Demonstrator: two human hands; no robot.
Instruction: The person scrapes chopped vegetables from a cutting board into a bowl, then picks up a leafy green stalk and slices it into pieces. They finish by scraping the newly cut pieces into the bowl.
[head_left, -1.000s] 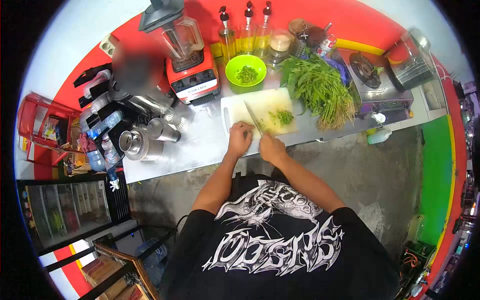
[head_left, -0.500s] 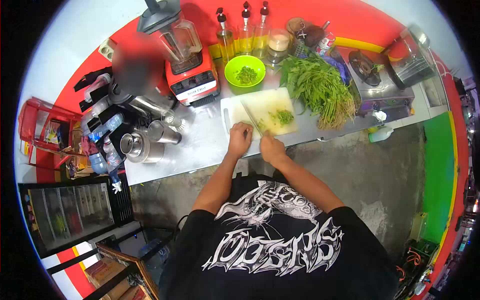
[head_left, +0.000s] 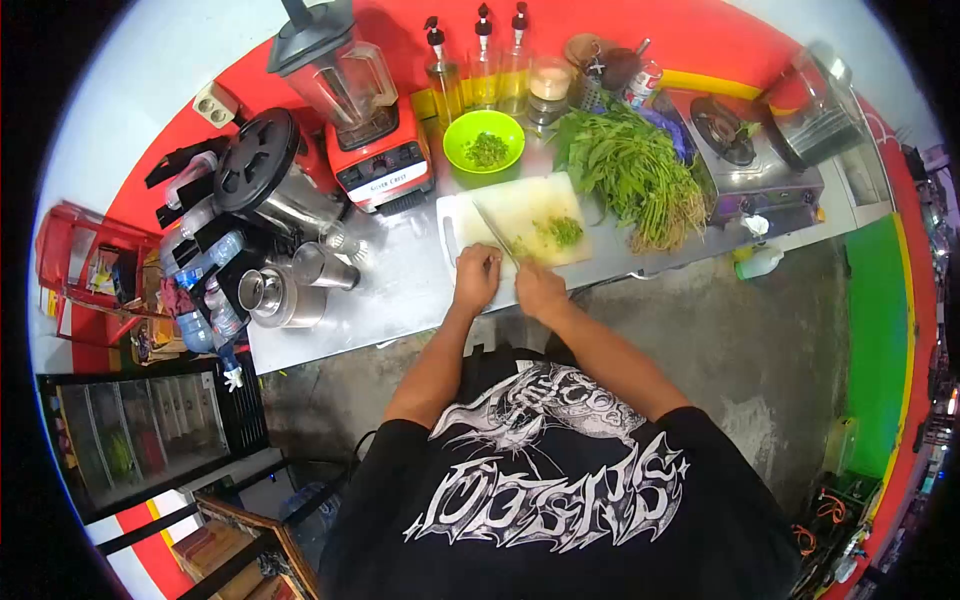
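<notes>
My right hand (head_left: 541, 290) grips the handle of a knife (head_left: 495, 232) whose blade lies slanted across a white cutting board (head_left: 500, 205). My left hand (head_left: 477, 277) rests curled on the board's near edge, pressing down something green by the blade; what it holds is hidden. A small heap of chopped greens (head_left: 565, 231) sits on the board to the right of the blade. Beyond the board stands a green bowl (head_left: 484, 140) with more chopped greens.
A big bunch of leafy greens (head_left: 635, 175) lies right of the board, beside a gas stove (head_left: 740, 150). A red blender (head_left: 365, 110), steel pots (head_left: 275, 290) and oil bottles (head_left: 475, 65) crowd the steel counter (head_left: 400, 290) to the left and back.
The knife blade has shifted slightly left and up on the board; both hands stay close together at its near edge. The view has tilted a little.
</notes>
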